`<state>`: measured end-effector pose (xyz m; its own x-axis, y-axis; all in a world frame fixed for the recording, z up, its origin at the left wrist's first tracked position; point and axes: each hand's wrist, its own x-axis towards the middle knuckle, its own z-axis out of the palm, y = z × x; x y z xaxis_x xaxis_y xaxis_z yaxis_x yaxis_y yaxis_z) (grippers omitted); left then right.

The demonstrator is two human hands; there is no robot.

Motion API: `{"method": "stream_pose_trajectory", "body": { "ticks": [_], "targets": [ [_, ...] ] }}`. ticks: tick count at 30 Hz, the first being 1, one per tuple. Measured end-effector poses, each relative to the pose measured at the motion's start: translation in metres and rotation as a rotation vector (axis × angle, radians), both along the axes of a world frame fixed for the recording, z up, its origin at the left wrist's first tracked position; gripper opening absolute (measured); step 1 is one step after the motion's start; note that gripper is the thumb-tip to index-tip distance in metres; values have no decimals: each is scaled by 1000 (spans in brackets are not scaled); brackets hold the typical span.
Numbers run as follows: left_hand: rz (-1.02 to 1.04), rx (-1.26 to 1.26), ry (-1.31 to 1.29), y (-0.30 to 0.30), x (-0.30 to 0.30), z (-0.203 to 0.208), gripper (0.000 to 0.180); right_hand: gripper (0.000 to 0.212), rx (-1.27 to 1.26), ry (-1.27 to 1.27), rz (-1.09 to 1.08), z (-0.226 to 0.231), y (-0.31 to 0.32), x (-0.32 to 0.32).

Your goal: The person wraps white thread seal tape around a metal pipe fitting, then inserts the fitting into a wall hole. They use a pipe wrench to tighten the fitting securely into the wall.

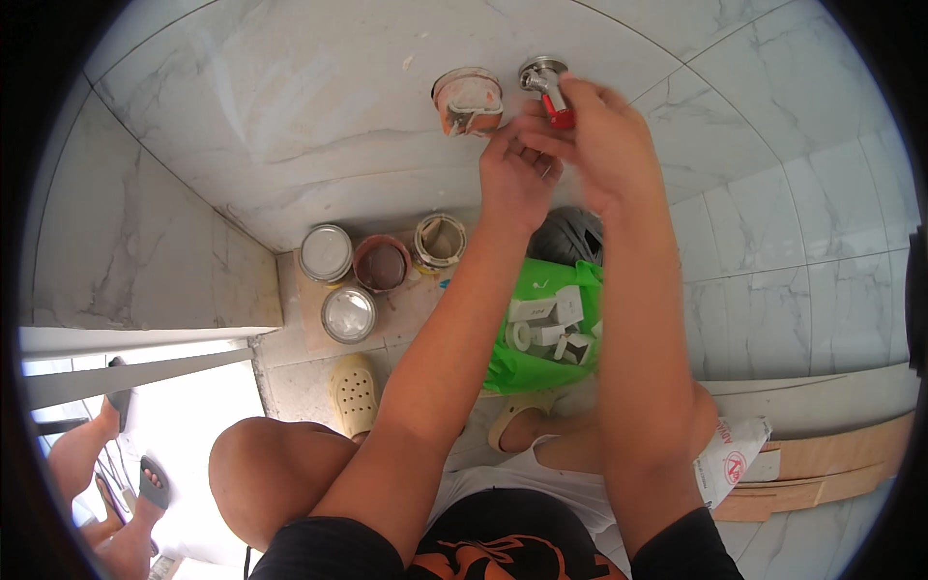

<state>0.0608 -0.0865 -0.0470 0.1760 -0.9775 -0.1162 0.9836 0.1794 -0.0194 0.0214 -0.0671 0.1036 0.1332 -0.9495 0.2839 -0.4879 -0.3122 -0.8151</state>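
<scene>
A chrome angle valve (547,85) with a red handle (558,113) sticks out of the marbled wall, with a round metal flange (542,68) at its base. My right hand (615,145) is at the valve's right side, its fingers closed round the valve body and handle. Just below the valve is my left hand (519,184), with curled fingers close to the right hand's fingertips. Blur and overlap hide what the left fingers hold, if anything. Left of the valve, a round hole with a broken orange pipe end (470,104) opens in the wall.
Several cans, including a lidded can (326,253), stand on the floor by the wall. A green plastic bag (527,367) with small white boxes lies between my feet. Cardboard strips (822,471) rest at the right. Another person's legs (135,522) show beyond the doorway at left.
</scene>
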Motion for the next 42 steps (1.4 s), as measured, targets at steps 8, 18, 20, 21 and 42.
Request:
{"method": "stream_pose_trajectory", "body": {
  "ticks": [8, 18, 20, 21, 42],
  "targets": [
    [99, 21, -261, -3, -1, -15, 38, 70, -605, 920, 51, 23, 21, 26],
    [111, 10, -303, -1, -3, -7, 33, 46, -580, 826, 56, 8, 2, 20],
    [-50, 93, -179, 1, 1, -5, 33, 40, -339, 363, 48, 7, -10, 11],
    [-63, 102, -154, 1, 1, -2, 33, 41, -73, 7, 76, 5, -13, 9],
    [-12, 80, -226, -3, -8, -20, 28, 51, -395, 811, 53, 5, 0, 16]
  ]
}}
